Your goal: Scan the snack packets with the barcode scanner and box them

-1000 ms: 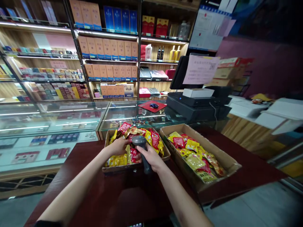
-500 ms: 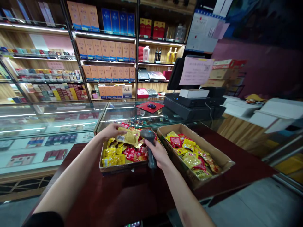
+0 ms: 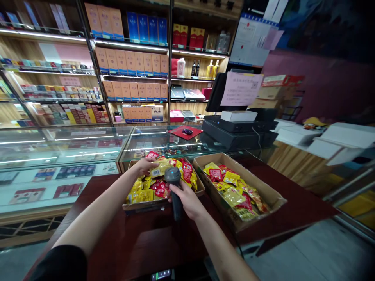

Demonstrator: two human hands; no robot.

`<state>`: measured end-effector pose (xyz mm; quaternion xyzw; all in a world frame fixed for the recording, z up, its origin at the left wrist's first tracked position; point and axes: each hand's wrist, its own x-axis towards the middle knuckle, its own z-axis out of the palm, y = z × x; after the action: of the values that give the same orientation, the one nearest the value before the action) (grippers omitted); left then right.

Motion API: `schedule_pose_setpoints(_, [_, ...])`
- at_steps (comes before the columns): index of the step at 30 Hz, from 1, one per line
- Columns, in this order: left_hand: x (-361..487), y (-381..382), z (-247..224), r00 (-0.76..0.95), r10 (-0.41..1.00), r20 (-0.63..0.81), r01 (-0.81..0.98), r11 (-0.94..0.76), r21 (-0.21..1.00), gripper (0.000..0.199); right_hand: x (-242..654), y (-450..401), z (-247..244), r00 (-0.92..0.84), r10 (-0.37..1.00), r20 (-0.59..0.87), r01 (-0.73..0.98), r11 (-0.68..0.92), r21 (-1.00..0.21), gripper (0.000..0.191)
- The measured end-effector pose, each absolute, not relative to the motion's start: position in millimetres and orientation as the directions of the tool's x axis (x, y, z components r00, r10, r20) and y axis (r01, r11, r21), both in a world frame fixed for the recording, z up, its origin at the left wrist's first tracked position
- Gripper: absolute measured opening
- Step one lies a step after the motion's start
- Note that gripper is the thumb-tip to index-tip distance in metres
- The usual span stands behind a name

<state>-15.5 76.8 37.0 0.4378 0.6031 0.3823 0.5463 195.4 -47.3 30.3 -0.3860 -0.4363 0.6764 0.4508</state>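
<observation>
My right hand (image 3: 187, 197) is closed around the handle of a dark grey barcode scanner (image 3: 172, 175), whose head points away over the left carton. In my left hand (image 3: 145, 166) is a gold snack packet (image 3: 160, 168), with its printed barcode showing, just left of the scanner head. Beneath both hands, the left cardboard box (image 3: 143, 206) holds a heap of red and yellow snack packets (image 3: 142, 196). To its right stands a longer cardboard box (image 3: 277, 201) with more red, yellow and gold packets (image 3: 234, 197).
Both boxes stand on a dark red counter (image 3: 140, 242). Behind lie a glass display case (image 3: 140, 142), a mouse (image 3: 187, 131) on a red mat and a cash register (image 3: 234, 130) with a monitor. A lit phone-like screen (image 3: 161, 275) shows at the near edge. Shelves of boxed goods line the wall.
The scanner in my right hand has moved left and slightly nearer to me. The gold packet in my left hand has shifted slightly and is now partly behind the scanner head.
</observation>
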Motion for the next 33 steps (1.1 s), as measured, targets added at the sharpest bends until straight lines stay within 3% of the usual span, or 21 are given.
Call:
schedule_pose_setpoints(11, [-0.6, 78.4, 52.4, 0.208, 0.898, -0.388, 0.007, 0.395, 0.919, 0.05, 196.5, -74.9, 33.3, -0.429, 0.898, -0.098, -0.266, -0.229, -0.936, 0.044])
schedule_pose_setpoints(33, [9.8, 83.0, 47.9, 0.196, 0.918, -0.345, -0.035, 0.358, 0.933, 0.043, 195.0, -93.1, 45.6, -0.419, 0.907, -0.034, -0.3, -0.174, -0.938, 0.041])
